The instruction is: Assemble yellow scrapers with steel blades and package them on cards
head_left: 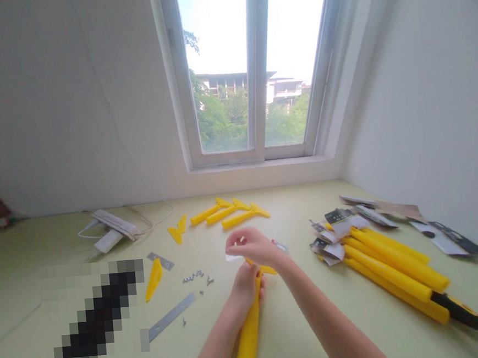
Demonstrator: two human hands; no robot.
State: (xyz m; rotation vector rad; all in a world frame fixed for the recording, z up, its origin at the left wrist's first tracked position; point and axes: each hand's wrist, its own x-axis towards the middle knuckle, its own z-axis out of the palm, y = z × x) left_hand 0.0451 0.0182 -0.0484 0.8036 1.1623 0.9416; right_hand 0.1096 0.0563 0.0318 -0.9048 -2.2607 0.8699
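Observation:
My left hand [244,288] is closed around the neck of a yellow scraper handle [251,332], whose long tube points down toward me. Its flared head is partly hidden behind my hands. Just above it, my right hand [252,245] has its fingers curled in a pinch. A pale, see-through piece [233,256] shows under those fingertips, too unclear to name. To the left lie several small screws [195,276], a long metal blade [173,315], a shorter metal plate [161,260] and a yellow triangular cover [154,280].
Three yellow scraper handles [238,219] lie at the back, beside two yellow triangular pieces [175,235]. Several long yellow handles [395,266] with card tags are piled on the right, near loose cards [450,238]. A power strip [116,224] sits back left; a blurred-out dark object [98,317] lies front left.

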